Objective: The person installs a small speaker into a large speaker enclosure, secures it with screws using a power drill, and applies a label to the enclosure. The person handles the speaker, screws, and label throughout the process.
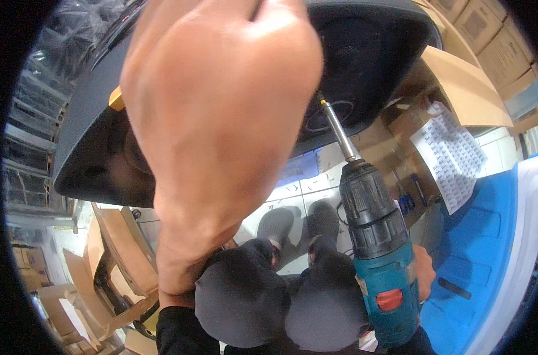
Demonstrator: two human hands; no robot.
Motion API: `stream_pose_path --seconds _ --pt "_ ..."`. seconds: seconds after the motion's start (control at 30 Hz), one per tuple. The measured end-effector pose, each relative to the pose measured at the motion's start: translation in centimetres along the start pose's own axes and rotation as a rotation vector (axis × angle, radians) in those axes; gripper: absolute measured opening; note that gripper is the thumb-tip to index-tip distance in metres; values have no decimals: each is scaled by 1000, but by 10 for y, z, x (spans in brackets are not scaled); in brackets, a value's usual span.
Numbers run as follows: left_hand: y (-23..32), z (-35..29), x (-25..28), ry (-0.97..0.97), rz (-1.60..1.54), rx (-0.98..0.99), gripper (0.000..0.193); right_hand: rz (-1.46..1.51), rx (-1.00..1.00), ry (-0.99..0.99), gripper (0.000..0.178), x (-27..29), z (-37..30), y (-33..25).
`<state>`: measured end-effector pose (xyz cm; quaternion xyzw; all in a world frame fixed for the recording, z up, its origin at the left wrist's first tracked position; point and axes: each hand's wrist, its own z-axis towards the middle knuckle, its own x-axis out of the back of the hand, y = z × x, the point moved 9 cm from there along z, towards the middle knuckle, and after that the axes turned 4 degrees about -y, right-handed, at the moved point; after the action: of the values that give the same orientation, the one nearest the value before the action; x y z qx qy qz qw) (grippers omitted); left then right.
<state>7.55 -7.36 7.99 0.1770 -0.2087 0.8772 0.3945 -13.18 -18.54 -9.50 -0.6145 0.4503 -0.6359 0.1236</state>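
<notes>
My left hand (221, 100) looms large over a big black case (369, 53) that resembles a speaker housing with round recesses. Its back and knuckles face up. The fingers curl away out of sight, so the hand looks closed, and whatever it may hold is hidden. A small yellow piece (115, 99) shows beside it against the case. In my right hand (422, 273) is a teal and black cordless drill (381, 260), mostly covering the hand. Its long silver bit holder (338, 131) slants up and left, the dark tip ending in front of the case's underside.
Open cardboard boxes (112, 248) stand at the left, below a stack wrapped in clear plastic (32, 136). To the right are a blue plastic surface (470, 248), a printed paper sheet (449, 157) and a cardboard flap (467, 89). Dark scraps lie on the white tiled floor (322, 183).
</notes>
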Motion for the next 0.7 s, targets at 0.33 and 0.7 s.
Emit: stream_pose_path --seconds 0.33,0.7 --pt "-1 3 0 15 24 -16 22 79 53 -33 40 -5 -1 -2" --pt "-5 7 2 36 28 -26 25 107 94 -49 44 -5 5 -2"
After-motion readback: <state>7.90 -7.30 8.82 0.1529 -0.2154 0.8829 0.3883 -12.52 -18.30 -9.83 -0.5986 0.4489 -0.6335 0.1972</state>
